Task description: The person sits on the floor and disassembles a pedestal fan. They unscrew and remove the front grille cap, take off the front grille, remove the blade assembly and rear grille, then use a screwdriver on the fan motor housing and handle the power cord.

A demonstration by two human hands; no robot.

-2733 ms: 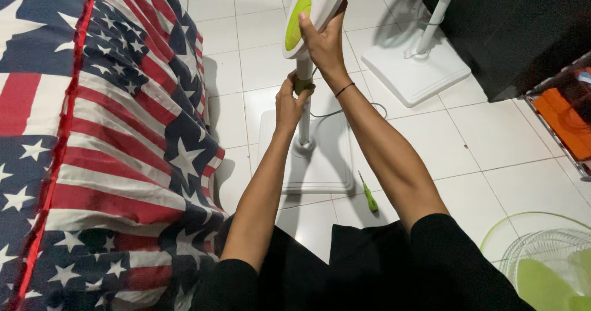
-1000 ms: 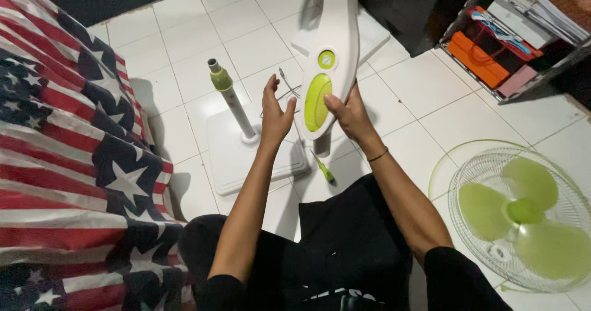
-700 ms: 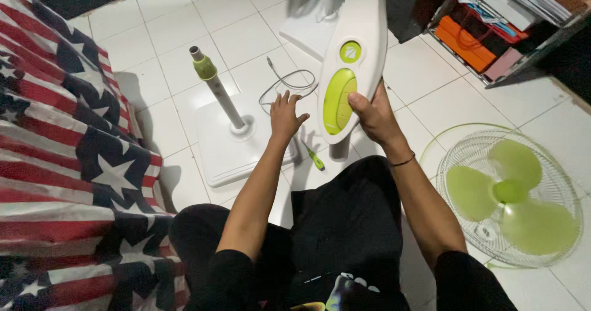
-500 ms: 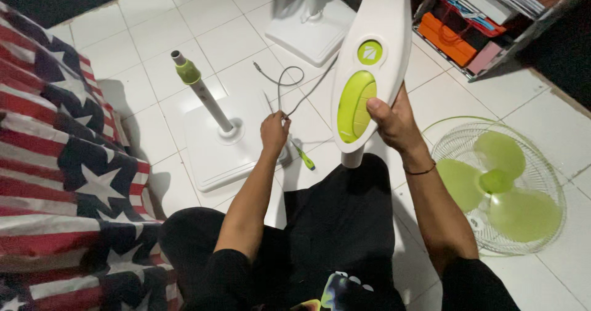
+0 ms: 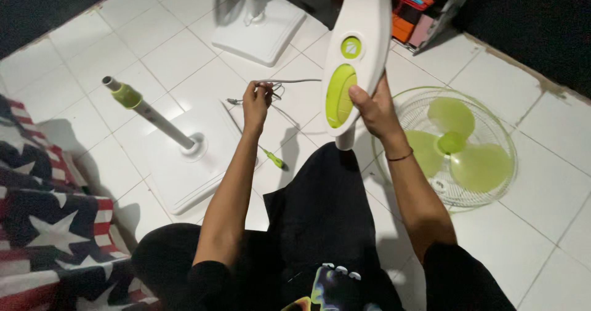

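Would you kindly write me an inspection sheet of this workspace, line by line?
Surface: white tiled floor, some grime along the far edge.
Job's things: white fan column with green control panel, held upright; fan stand base with a tilted pole and green collar.
Clutter: green-handled screwdriver on the floor; fan grille with green blades lying flat; second white stand base.
Hands: left hand gripping the cord; right hand gripping the column, thumb on the panel.
Cables: grey cord running from the left hand to the column.
Surroundings: star-and-stripe cloth at left; shelf with orange items at the back.
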